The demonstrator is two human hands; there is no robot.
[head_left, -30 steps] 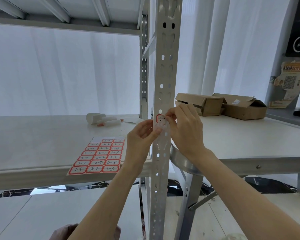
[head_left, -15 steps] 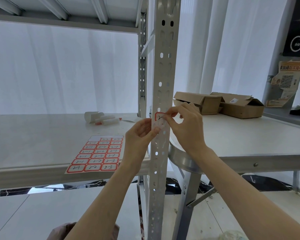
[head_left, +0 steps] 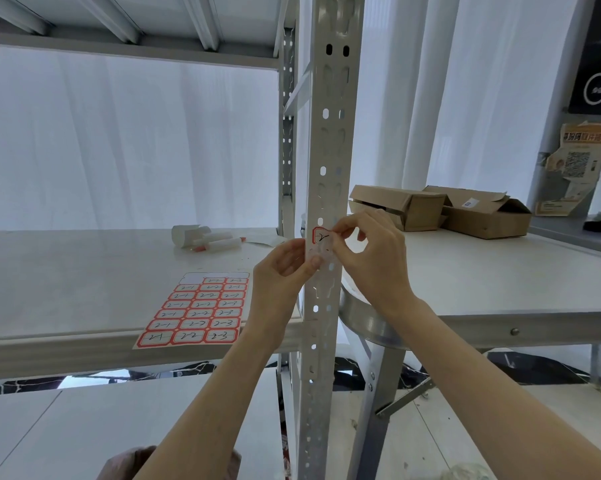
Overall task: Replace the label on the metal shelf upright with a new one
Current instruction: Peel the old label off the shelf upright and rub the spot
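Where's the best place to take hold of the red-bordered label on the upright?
Its upper right corner, pinched from the right: the label lies flat on the upright, so only an edge offers grip, and the right hand is pinching there.

The perforated upright (head_left: pixel 321 150) splits the centre. At lower left, the label sheet (head_left: pixel 195 310) and white tubes (head_left: pixel 209 239) leave open shelf board (head_left: pixel 202 261) between them; cardboard boxes (head_left: pixel 441 211) block the right background.

Label (head_left: pixel 321 236): white, red border, black handwritten mark. Upright (head_left: pixel 330 133): pale grey metal, paired rows of punched holes. Sheet of labels (head_left: pixel 195 311): white cells, red borders, black handwriting, three columns. Boxes (head_left: pixel 396 206): plain brown cardboard. Shelf (head_left: pixel 67 282): off-white, faintly marbled. Curtain (head_left: pixel 119 140): white, vertical folds.
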